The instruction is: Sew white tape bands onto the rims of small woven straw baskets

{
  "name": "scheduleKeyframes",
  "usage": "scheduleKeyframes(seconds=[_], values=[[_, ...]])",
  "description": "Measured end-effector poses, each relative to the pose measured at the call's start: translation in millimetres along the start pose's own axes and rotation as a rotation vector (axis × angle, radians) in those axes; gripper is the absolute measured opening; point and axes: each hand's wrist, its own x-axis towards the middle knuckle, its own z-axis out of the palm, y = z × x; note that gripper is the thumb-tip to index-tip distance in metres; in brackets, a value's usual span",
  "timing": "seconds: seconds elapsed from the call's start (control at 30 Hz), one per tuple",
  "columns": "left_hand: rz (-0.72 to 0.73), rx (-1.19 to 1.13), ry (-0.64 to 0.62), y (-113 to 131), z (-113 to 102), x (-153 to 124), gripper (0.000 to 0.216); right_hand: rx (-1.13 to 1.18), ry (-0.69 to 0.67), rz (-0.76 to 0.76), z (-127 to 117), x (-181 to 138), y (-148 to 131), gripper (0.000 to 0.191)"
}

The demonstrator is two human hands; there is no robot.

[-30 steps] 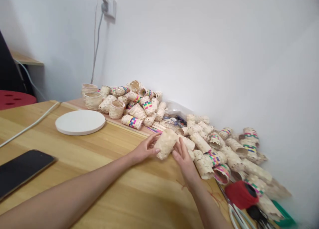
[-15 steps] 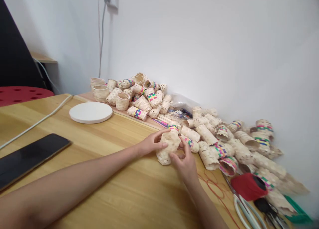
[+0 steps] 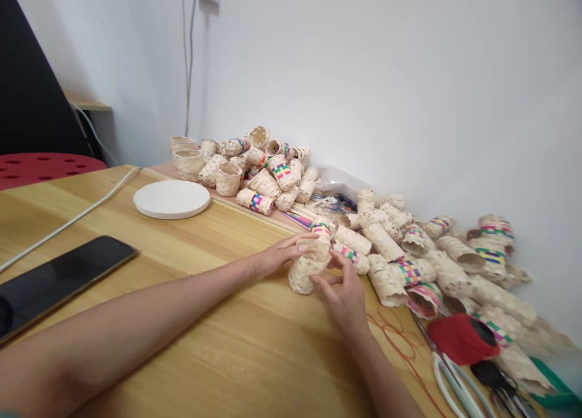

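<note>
A small pale woven basket (image 3: 304, 274) stands nearly upright on the wooden table, its round opening facing up and slightly toward me. My left hand (image 3: 280, 253) holds its far left rim, thumb at the edge and fingers reaching along the back. On the near right side, my right hand (image 3: 344, 288) grips the wall between thumb and fingers. Part of the basket's right side is hidden by those fingers. Just behind it is another woven piece with a coloured band (image 3: 321, 226).
Woven tubes and baskets (image 3: 384, 278) lie heaped along the wall. To the right are a red thread spool (image 3: 461, 339), loose red thread (image 3: 398, 339), white-handled scissors (image 3: 454, 378) and black-handled scissors (image 3: 493, 378). A white disc (image 3: 171, 199), phone (image 3: 63, 285) and cable (image 3: 68, 219) occupy the left.
The basket has tipped more upright, and its opening now shows at the top. My left fingers have straightened along its rim. The view has shifted slightly.
</note>
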Motion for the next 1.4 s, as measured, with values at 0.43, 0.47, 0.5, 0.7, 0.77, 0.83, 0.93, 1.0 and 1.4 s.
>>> scheduleKeyframes(seconds=[0.43, 0.47, 0.5, 0.7, 0.77, 0.83, 0.93, 1.0, 1.4], values=[[-0.02, 0.03, 0.004, 3, 3, -4, 0.06, 0.109, -0.032, 0.044, 1, 0, 3, 0.055], [-0.012, 0.033, 0.005, 3, 2, -3, 0.06, 0.16, -0.042, 0.071, 1, 0, 2, 0.058], [-0.008, 0.036, 0.01, 4, 2, -3, 0.059, 0.22, -0.048, 0.104, 1, 0, 2, 0.062], [-0.046, 0.02, 0.064, 8, 1, -5, 0.059, 0.355, -0.157, 0.303, -2, 2, 1, 0.081], [-0.062, -0.009, 0.087, 7, 1, -5, 0.057, 0.344, -0.218, 0.325, -4, 2, 1, 0.083], [-0.054, -0.02, 0.106, 6, 0, -4, 0.053, 0.385, -0.263, 0.333, -3, 1, 0, 0.086], [-0.02, -0.011, 0.124, 3, -3, -2, 0.053, 0.53, -0.268, 0.349, 3, 1, 4, 0.081], [0.003, -0.002, 0.118, 3, -5, -1, 0.056, 0.649, -0.234, 0.376, 6, 2, 9, 0.071], [0.072, 0.226, 0.204, 5, -4, 4, 0.061, 0.707, -0.089, 0.439, 6, 6, 20, 0.06]])
